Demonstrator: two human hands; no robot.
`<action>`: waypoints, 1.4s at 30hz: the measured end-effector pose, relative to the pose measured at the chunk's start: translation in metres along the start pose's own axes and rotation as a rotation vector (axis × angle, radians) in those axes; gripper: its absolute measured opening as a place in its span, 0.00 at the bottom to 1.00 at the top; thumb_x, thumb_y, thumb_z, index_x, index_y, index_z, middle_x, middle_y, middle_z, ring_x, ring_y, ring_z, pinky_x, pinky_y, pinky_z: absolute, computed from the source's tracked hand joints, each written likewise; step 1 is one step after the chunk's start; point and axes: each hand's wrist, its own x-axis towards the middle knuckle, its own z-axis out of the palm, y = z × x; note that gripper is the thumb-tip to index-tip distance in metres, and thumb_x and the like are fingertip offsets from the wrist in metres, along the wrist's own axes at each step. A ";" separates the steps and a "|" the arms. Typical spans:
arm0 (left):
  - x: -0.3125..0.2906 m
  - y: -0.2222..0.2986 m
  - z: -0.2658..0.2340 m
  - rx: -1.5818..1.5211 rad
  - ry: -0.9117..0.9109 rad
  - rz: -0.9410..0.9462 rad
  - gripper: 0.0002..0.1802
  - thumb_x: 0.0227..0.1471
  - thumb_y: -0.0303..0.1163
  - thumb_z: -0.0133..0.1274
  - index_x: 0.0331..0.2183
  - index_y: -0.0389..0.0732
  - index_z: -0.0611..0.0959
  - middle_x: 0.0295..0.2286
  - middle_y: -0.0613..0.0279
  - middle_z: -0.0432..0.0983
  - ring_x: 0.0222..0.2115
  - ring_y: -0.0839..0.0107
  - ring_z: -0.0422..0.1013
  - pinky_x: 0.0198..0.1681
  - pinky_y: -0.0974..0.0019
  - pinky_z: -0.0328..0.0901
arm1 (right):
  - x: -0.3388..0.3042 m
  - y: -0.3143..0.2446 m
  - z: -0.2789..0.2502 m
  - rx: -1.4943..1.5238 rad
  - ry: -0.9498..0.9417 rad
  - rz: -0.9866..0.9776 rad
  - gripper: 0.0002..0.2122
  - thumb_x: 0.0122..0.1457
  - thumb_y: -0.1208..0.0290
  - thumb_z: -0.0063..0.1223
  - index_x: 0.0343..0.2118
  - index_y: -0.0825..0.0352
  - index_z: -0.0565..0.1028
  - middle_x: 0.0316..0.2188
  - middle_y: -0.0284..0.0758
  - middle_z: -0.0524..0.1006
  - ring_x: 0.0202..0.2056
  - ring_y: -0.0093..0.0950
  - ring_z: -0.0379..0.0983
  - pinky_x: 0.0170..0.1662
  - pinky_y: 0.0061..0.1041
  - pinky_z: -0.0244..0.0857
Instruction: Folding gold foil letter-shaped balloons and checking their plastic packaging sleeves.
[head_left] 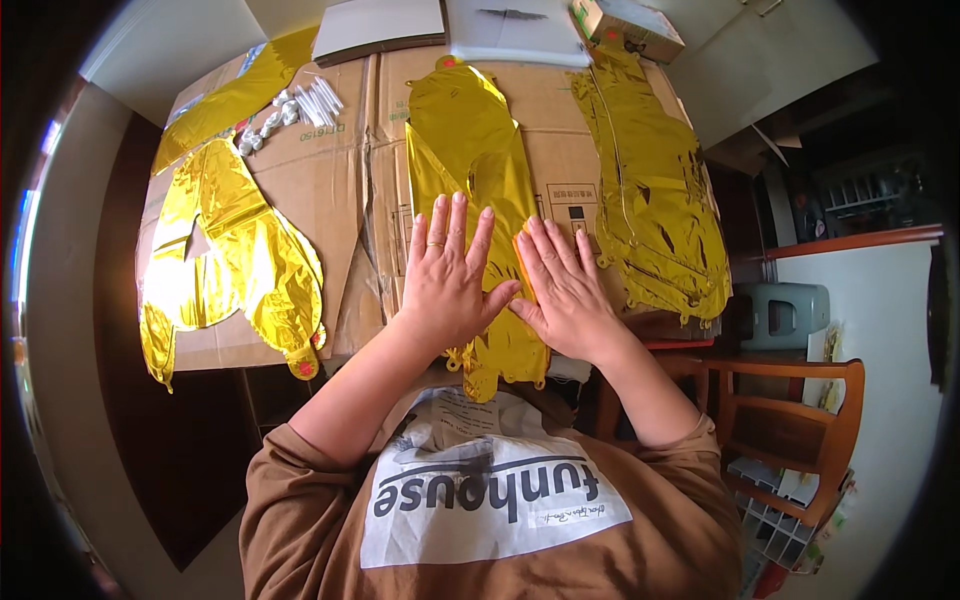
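Note:
A gold foil balloon (465,130), flat and folded lengthwise, lies down the middle of the cardboard-covered table, its lower end hanging at the near edge. My left hand (450,270) rests flat on it with fingers stretched out, a ring on one finger. Beside it, my right hand (560,280) lies flat along the balloon's right edge, fingers extended and the thumbs close together. Neither hand grips anything. The part of the foil under my palms is hidden. More flat foil balloons lie on both sides: a curved, shiny one (235,260) at left and a long stacked-looking one (655,190) at right.
Another gold foil piece (240,95) stretches across the far left corner. Near it are white straws (318,102) and small white bundles (265,128). A white-topped box (380,28), a clear plastic sheet (515,35) and an open carton (630,28) line the far edge. A wooden chair (850,420) stands at right.

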 end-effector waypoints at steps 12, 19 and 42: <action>-0.002 -0.001 0.004 0.006 0.029 0.017 0.49 0.60 0.63 0.47 0.69 0.38 0.58 0.67 0.32 0.50 0.69 0.36 0.46 0.69 0.36 0.40 | -0.006 0.013 -0.043 0.127 -0.159 0.001 0.39 0.70 0.40 0.32 0.72 0.71 0.50 0.74 0.47 0.48 0.75 0.41 0.39 0.74 0.50 0.28; -0.001 -0.001 0.004 0.016 -0.007 0.002 0.49 0.60 0.63 0.46 0.69 0.39 0.57 0.67 0.32 0.50 0.69 0.36 0.45 0.69 0.36 0.39 | 0.106 0.041 -0.002 0.071 -0.092 0.109 0.38 0.72 0.42 0.28 0.73 0.68 0.45 0.75 0.43 0.43 0.75 0.38 0.35 0.74 0.47 0.24; 0.000 0.002 0.001 -0.068 0.014 -0.026 0.49 0.60 0.61 0.46 0.70 0.40 0.55 0.67 0.33 0.49 0.69 0.39 0.45 0.70 0.38 0.39 | 0.009 0.005 -0.003 0.014 -0.035 0.013 0.36 0.70 0.47 0.41 0.71 0.68 0.52 0.74 0.44 0.47 0.74 0.42 0.40 0.73 0.54 0.28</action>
